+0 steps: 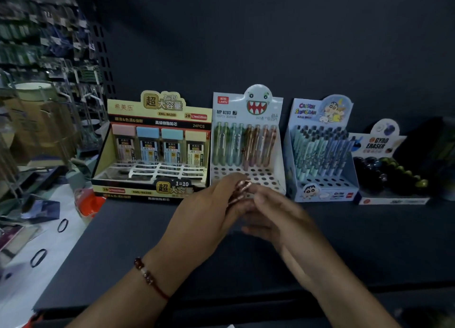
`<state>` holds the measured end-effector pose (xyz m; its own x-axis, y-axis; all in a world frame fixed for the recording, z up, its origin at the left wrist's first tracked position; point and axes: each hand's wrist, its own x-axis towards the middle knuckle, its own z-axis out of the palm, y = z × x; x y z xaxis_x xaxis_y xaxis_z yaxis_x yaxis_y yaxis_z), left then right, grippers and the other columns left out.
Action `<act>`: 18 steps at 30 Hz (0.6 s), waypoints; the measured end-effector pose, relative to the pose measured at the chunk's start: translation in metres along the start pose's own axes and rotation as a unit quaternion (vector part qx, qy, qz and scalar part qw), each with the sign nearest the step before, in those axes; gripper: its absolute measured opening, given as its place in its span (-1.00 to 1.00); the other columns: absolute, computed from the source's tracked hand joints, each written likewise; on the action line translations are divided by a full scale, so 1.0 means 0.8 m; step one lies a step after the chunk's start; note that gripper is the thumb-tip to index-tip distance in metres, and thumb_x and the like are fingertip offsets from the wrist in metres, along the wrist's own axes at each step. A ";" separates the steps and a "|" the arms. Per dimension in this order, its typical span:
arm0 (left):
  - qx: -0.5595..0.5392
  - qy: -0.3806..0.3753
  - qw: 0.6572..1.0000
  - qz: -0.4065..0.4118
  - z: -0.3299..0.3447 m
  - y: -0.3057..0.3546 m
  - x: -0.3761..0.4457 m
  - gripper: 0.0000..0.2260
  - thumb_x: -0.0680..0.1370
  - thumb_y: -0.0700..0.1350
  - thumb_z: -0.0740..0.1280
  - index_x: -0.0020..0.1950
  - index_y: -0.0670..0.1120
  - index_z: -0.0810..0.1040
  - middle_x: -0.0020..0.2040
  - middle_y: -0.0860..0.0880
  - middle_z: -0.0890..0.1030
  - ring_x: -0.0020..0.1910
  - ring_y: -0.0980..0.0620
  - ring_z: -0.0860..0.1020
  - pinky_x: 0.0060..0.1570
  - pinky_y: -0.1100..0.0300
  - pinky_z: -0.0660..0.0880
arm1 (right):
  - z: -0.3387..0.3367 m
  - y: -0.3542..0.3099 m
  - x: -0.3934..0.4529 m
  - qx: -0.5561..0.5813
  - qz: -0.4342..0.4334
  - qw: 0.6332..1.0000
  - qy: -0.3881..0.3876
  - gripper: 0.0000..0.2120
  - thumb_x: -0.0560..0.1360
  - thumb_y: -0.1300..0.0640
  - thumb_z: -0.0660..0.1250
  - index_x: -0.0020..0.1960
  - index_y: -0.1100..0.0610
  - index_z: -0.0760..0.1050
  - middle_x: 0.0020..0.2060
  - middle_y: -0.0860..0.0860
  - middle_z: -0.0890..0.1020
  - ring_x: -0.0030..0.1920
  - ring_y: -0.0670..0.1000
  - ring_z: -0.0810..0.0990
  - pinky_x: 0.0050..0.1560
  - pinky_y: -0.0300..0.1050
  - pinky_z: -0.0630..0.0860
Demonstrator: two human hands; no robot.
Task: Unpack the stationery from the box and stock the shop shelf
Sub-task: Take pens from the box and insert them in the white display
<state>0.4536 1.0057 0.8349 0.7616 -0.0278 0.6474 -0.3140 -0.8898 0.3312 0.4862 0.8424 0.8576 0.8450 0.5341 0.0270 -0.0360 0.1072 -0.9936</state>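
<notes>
Two hands meet low over the dark shelf (246,253), sharing a small bundle of copper-coloured pens (240,192). The left hand (209,212) has its fingers curled round the bundle, while the right hand (273,212), blurred, lies against the bundle's near end; whether it pinches a pen or merely steadies the lot cannot be told. The pens' long axis runs up and away from the person, tips toward the shark-faced display box (247,140) directly behind the hands. That box's front rows of holes are unfilled just beyond the pens' tips, with green and copper pens already standing in the back rows; the next move looks likely to be a short lift forward into those holes, both hands about equally near. To the left stands a gold pencil-lead display (157,143); to the right a cartoon pen display (320,150) and, farther right, a gyro eraser box (386,165). Nothing lies between hands and target.
</notes>
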 end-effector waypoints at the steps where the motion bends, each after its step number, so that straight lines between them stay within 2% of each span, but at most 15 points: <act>1: -0.010 -0.016 1.000 0.017 0.001 0.001 0.000 -0.57 0.62 0.28 0.01 0.34 0.07 0.36 -0.02 0.11 0.62 -0.21 0.14 0.57 -0.32 0.22 0.49 | -0.003 0.005 -0.005 0.030 0.013 0.999 -0.006 -0.75 0.33 -0.05 0.39 -0.02 -0.08 0.69 -0.07 0.01 0.73 -0.04 0.00 0.70 -0.03 -0.08 0.61; 6: -0.025 -0.064 0.995 0.070 0.009 0.012 -0.007 -0.55 0.61 0.21 0.16 0.42 0.01 0.38 0.09 0.07 0.64 -0.10 0.16 0.59 -0.20 0.37 0.48 | -0.015 0.010 -0.001 0.116 0.070 0.991 0.000 -0.78 0.30 0.08 0.42 -0.08 0.13 0.63 -0.29 0.02 0.65 -0.31 -0.11 0.63 -0.20 -0.20 0.57; 8: -0.009 -0.061 0.995 0.075 0.009 0.013 -0.007 -0.54 0.61 0.20 0.17 0.42 -0.01 0.40 0.11 0.05 0.65 -0.09 0.14 0.59 -0.19 0.44 0.42 | -0.018 0.013 0.000 0.098 0.055 0.994 0.018 -0.80 0.32 0.06 0.42 -0.10 0.13 0.64 -0.23 0.05 0.69 -0.26 -0.07 0.66 -0.16 -0.18 0.60; 10: 0.021 -0.035 0.996 0.077 0.007 0.011 -0.006 -0.55 0.60 0.21 0.16 0.39 0.00 0.45 0.08 0.05 0.66 -0.15 0.13 0.61 -0.26 0.37 0.46 | -0.022 0.015 0.001 0.084 0.030 0.995 0.040 -0.82 0.41 0.07 0.39 -0.05 0.13 0.64 -0.15 0.09 0.72 -0.17 -0.01 0.70 -0.12 -0.16 0.61; 12: 0.037 -0.006 0.997 0.065 0.002 0.010 -0.004 -0.58 0.60 0.22 0.14 0.32 0.01 0.50 -0.01 0.05 0.68 -0.26 0.12 0.59 -0.37 0.33 0.45 | -0.029 0.013 0.002 0.101 0.009 0.992 0.080 -0.84 0.48 0.10 0.35 -0.01 0.14 0.62 -0.17 0.06 0.72 -0.16 -0.01 0.69 -0.20 -0.20 0.59; 13: 0.039 0.004 0.998 0.050 0.000 0.009 -0.004 -0.58 0.59 0.23 0.13 0.29 0.02 0.52 -0.05 0.06 0.68 -0.27 0.11 0.58 -0.38 0.40 0.39 | -0.035 0.011 0.003 0.123 0.000 0.987 0.104 -0.84 0.46 0.10 0.35 -0.02 0.14 0.61 -0.21 0.04 0.71 -0.19 -0.03 0.68 -0.24 -0.22 0.58; 16: 0.047 0.013 0.999 0.005 -0.005 0.009 -0.006 -0.57 0.58 0.26 0.11 0.28 0.06 0.54 -0.06 0.10 0.67 -0.13 0.12 0.52 -0.36 0.60 0.18 | -0.056 0.000 0.007 0.194 -0.022 0.971 0.140 -0.80 0.38 0.09 0.36 -0.04 0.16 0.58 -0.24 0.05 0.69 -0.24 -0.06 0.67 -0.32 -0.24 0.58; 18: 0.056 0.007 0.998 -0.001 -0.004 0.012 -0.009 -0.57 0.59 0.27 0.08 0.30 0.09 0.50 -0.10 0.13 0.66 -0.30 0.20 0.46 -0.40 0.59 0.18 | -0.071 -0.006 0.011 0.214 -0.033 0.964 0.151 -0.82 0.40 0.08 0.36 -0.07 0.16 0.56 -0.24 0.05 0.68 -0.25 -0.06 0.66 -0.32 -0.23 0.59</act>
<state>0.4435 0.9992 0.8358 0.7545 -0.0197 0.6560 -0.2458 -0.9353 0.2546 0.5240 0.7989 0.8566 0.9675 0.2527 -0.0084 -0.1391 0.5040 -0.8524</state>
